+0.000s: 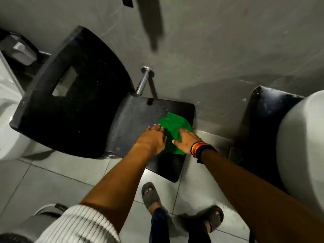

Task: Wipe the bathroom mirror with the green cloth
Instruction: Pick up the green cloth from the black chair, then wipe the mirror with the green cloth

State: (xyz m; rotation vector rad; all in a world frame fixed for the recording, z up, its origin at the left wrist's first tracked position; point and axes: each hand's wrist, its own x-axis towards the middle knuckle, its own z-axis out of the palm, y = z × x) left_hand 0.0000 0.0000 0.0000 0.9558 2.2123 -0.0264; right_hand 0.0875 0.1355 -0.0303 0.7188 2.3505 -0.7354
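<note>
A crumpled green cloth [173, 127] lies on the seat of a black plastic chair [133, 123]. My left hand [153, 138] rests flat on the cloth's left edge, fingers together and pointing away from me. My right hand [186, 138], with striped bands at the wrist, lies on the cloth's right side, its fingers curled into the fabric. The cloth's near part is hidden under both hands. No mirror is in view.
The chair's back [70, 95] rises to the left, against a grey wall [228, 50]. A white basin [301, 148] bulges in at the right above a floor drain [235, 155]. A white toilet [7, 120] is at the left edge. My sandalled feet [150, 195] stand on grey tiles.
</note>
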